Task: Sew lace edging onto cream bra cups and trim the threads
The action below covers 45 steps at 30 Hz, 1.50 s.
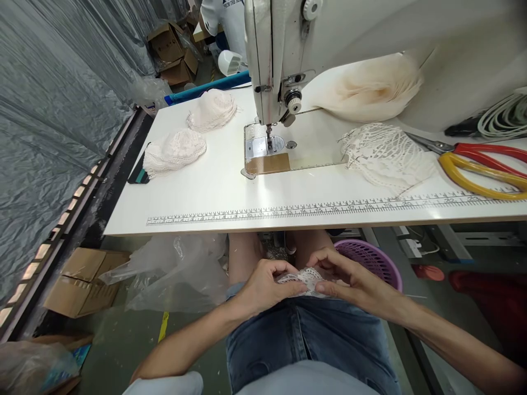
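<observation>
Over my lap, below the table edge, both hands hold a small piece of white lace (307, 278). My left hand (269, 282) pinches its left side between thumb and fingers. From the other side my right hand (346, 277) grips it, thumb in front and fingers partly behind. Part of the lace is hidden by the fingers. Above on the table stands a white sewing machine (267, 66), with its presser foot (269, 141) over the metal plate.
Stacked lace pieces (175, 151) and another stack (212, 109) lie at the table's left. Right of the needle are loose lace (387, 156), cream fabric (366, 88) and scissors (486, 164). Below are a purple basket (370, 260) and a cardboard box (84, 280). Another person (230, 27) is behind.
</observation>
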Tool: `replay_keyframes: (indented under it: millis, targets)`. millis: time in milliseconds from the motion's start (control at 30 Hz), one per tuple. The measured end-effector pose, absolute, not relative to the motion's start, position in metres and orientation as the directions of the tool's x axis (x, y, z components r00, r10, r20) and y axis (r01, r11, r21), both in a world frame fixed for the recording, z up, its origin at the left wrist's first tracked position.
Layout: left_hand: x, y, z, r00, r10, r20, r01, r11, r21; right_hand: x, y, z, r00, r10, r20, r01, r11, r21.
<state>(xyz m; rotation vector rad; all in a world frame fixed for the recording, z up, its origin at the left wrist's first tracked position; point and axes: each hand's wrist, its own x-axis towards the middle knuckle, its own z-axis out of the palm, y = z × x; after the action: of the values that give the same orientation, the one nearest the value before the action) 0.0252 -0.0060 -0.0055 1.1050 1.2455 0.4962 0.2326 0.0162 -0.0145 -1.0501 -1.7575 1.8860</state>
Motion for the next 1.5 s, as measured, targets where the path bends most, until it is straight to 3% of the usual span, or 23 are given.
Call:
replay_keyframes:
  millis: [300, 567, 733, 900, 1100, 1500]
  targets:
    - [0.025, -0.009, 0.001, 0.347, 0.812, -0.470, 0.291, 0.383, 0.876, 0.224, 0.017, -0.016, -0.690, 0.678, -0.254, 0.256, -0.100, -0.962]
    - [0.024, -0.010, -0.008, 0.326, 0.765, -0.556, 0.166, 0.533, 0.830, 0.227, 0.012, -0.025, -0.645, 0.728, -0.234, 0.311, -0.030, -0.950]
    - [0.025, -0.011, -0.005, 0.321, 0.761, -0.564, 0.162, 0.542, 0.824, 0.227, 0.012, -0.026, -0.652, 0.737, -0.177, 0.305, 0.041, -0.952]
    - [0.025, -0.012, -0.003, 0.325, 0.787, -0.525, 0.217, 0.478, 0.851, 0.224, 0.014, -0.019, -0.669, 0.726, -0.159, 0.277, 0.045, -0.960]
    - [0.025, -0.013, -0.006, 0.307, 0.775, -0.553, 0.201, 0.515, 0.833, 0.224, 0.013, -0.022, -0.659, 0.741, -0.128, 0.265, 0.069, -0.962]
    - [0.024, -0.013, -0.005, 0.318, 0.772, -0.551, 0.201, 0.513, 0.835, 0.222, 0.013, -0.021, -0.624, 0.747, -0.230, 0.313, -0.031, -0.949]
